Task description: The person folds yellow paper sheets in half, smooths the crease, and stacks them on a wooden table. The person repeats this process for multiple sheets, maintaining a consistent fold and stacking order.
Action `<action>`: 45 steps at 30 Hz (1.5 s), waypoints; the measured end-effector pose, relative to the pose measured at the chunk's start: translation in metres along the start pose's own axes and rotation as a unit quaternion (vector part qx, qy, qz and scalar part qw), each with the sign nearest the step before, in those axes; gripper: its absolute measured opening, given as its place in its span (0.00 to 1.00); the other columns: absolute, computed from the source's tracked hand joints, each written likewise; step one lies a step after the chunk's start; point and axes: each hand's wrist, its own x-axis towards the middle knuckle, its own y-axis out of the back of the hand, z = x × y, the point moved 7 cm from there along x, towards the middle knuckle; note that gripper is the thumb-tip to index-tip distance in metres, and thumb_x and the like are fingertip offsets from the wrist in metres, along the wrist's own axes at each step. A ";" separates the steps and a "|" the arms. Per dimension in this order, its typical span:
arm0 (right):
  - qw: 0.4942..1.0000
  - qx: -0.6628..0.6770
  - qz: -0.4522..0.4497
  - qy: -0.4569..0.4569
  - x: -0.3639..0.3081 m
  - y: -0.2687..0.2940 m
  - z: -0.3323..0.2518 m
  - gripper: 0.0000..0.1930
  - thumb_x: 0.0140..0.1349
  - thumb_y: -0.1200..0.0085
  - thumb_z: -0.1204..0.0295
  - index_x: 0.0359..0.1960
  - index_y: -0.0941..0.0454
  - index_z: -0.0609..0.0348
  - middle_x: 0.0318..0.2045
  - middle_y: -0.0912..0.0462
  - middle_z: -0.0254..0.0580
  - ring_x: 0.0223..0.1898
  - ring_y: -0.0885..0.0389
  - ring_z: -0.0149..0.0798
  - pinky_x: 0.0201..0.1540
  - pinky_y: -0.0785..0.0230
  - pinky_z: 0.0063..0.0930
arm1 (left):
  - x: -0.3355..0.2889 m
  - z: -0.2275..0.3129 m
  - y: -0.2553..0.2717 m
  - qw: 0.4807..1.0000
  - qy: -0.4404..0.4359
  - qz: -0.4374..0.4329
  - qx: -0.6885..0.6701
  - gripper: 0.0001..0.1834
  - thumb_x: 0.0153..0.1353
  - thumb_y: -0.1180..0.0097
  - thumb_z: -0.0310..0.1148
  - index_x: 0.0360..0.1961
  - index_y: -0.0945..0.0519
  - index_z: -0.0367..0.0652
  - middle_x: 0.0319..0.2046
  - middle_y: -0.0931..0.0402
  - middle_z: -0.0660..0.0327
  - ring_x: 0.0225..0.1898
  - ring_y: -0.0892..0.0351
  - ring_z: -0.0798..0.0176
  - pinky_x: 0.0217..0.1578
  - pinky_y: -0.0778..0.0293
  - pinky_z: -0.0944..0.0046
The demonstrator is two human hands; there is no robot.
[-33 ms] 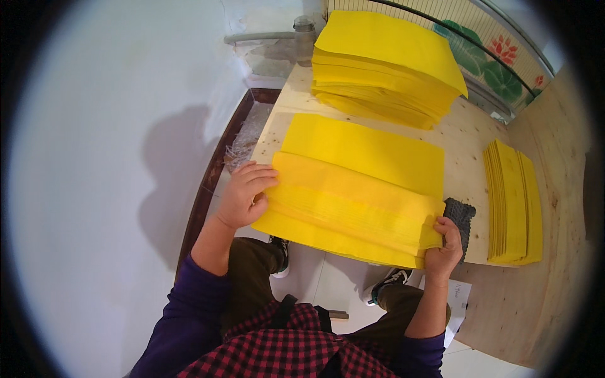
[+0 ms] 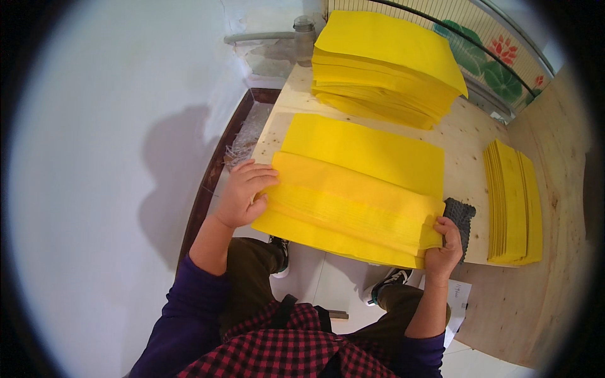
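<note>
Both my hands are at the short ends of a folded yellow cloth-like sheet [image 2: 359,189] near the table's front edge. My left hand [image 2: 241,196] grips its left end, fingers on top and thumb lower down. My right hand [image 2: 445,247] is closed round the right end, its thumb and fingers pinching the edge. Several layered edges show along the near part of the fold. Behind it a flat yellow sheet [image 2: 368,148] lies partly covered by the fold. A dark grey cloth [image 2: 462,217] with a zigzag edge sits just right of my right hand.
A tall stack of yellow sheets [image 2: 387,53] stands at the back of the wooden table [image 2: 287,101]. Folded yellow bundles [image 2: 513,201] stand at the right by a wooden panel [image 2: 554,189]. A bottle [image 2: 304,44] is at the back left corner. A white wall [image 2: 113,189] rises on the left.
</note>
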 end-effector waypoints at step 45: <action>0.925 -0.282 -0.253 0.029 0.016 -0.063 -0.080 0.40 0.65 0.57 0.46 0.67 0.45 0.69 0.69 0.45 0.56 0.72 0.52 0.49 0.72 0.64 0.46 | 0.066 0.065 -0.108 0.981 0.114 -0.133 0.085 0.31 0.66 0.53 0.47 0.67 0.38 0.45 0.68 0.42 0.56 0.71 0.49 0.56 0.70 0.59 0.55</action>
